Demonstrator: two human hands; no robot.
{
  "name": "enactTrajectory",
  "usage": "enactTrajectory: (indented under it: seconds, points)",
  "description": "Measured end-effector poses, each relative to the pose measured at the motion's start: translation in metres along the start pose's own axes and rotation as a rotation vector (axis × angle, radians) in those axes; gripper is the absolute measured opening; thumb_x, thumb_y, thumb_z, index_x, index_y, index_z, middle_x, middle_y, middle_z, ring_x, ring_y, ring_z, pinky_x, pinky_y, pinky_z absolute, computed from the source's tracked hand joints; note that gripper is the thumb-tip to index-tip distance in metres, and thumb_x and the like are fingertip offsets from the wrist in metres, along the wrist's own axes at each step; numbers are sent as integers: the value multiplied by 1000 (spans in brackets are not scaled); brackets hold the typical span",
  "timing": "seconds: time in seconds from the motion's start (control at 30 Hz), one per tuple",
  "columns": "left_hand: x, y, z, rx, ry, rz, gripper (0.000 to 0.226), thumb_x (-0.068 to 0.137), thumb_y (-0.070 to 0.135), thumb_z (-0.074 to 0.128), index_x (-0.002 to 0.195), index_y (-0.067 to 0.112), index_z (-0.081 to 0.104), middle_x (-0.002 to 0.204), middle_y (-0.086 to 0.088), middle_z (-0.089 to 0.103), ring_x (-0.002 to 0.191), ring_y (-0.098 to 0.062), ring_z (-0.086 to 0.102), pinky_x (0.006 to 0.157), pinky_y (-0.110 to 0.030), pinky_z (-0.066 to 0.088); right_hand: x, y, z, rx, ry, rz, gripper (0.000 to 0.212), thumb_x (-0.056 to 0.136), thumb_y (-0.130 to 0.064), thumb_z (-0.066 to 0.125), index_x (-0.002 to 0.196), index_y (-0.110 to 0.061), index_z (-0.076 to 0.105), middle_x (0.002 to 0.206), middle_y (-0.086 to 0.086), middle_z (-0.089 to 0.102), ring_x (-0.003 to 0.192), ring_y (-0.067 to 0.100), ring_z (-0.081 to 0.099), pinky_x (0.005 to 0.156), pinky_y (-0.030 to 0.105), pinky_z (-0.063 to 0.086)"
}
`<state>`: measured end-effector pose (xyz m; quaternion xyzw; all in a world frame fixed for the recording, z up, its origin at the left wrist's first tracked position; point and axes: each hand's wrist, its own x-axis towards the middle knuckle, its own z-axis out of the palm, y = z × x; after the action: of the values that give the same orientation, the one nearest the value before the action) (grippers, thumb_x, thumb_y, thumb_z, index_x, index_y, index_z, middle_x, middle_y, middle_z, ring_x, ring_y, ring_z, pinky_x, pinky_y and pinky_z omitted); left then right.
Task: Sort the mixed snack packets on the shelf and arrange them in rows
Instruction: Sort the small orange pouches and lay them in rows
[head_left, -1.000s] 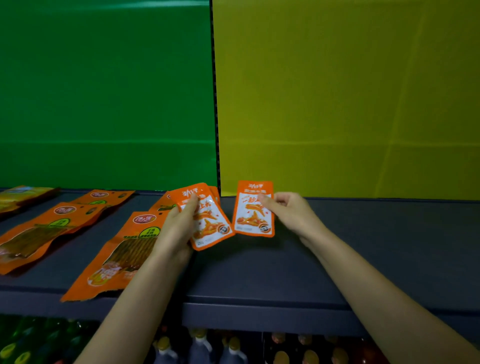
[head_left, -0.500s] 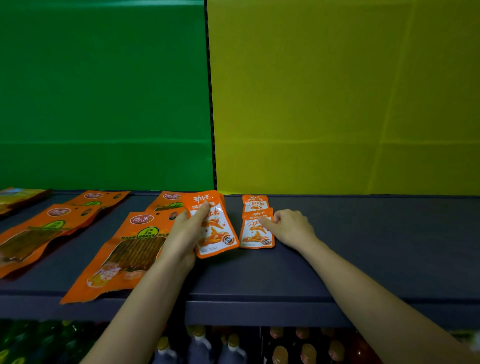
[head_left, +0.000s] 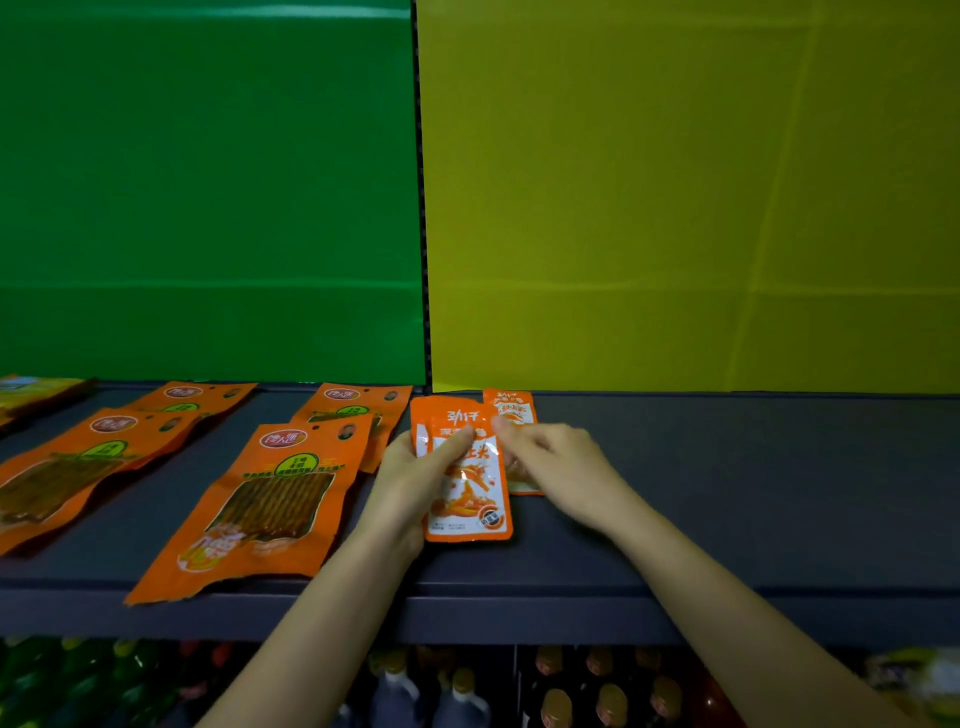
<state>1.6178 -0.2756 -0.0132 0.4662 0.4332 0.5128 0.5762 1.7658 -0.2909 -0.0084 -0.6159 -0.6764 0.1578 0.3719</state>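
My left hand (head_left: 415, 478) grips a small orange and white snack packet (head_left: 467, 483), thumb across its front, just above the dark shelf (head_left: 727, 493). My right hand (head_left: 556, 467) reaches to that packet's top right edge, fingertips touching it. Behind my right hand small orange packets (head_left: 511, 410) lie in a column on the shelf, partly hidden. To the left lie several large orange packets with clear windows, the nearest one (head_left: 265, 499) at the shelf's front edge.
Green (head_left: 208, 182) and yellow (head_left: 675, 182) back panels stand behind the shelf. A yellow packet (head_left: 36, 392) lies at the far left. Bottles (head_left: 571, 691) fill the lower shelf below the front lip. The right half of the shelf is bare.
My right hand let go of the packet it laid on the shelf and came left to the packet in my left hand. My left hand turned its packet upright and moved it right.
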Motion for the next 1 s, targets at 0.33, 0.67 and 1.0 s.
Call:
enactTrajectory:
  seconds: [0.33, 0.67, 1.0]
  points:
    - [6, 11, 0, -71, 113, 48, 10, 95, 21, 48, 92, 17, 57, 79, -3, 67, 67, -16, 64, 58, -27, 51, -29, 22, -19, 181, 49, 25, 41, 87, -36, 60, 53, -18, 47, 56, -5, 57, 53, 2, 51, 54, 22, 35]
    - [22, 28, 13, -55, 19, 55, 11, 93, 7, 46, 101, 7, 53, 88, -7, 64, 71, -15, 61, 62, -26, 50, -38, 32, -6, -208, 51, 73, 51, 84, -52, 55, 48, -20, 39, 43, -6, 46, 45, -1, 49, 48, 21, 30]
    - [66, 34, 71, 237, -207, -13, 9, 87, 3, 59, 78, 6, 59, 51, 2, 67, 43, -5, 63, 46, -15, 49, -33, 70, -59, -319, 95, -28, 59, 81, -62, 48, 45, -16, 39, 42, -2, 40, 51, 10, 45, 50, 27, 33]
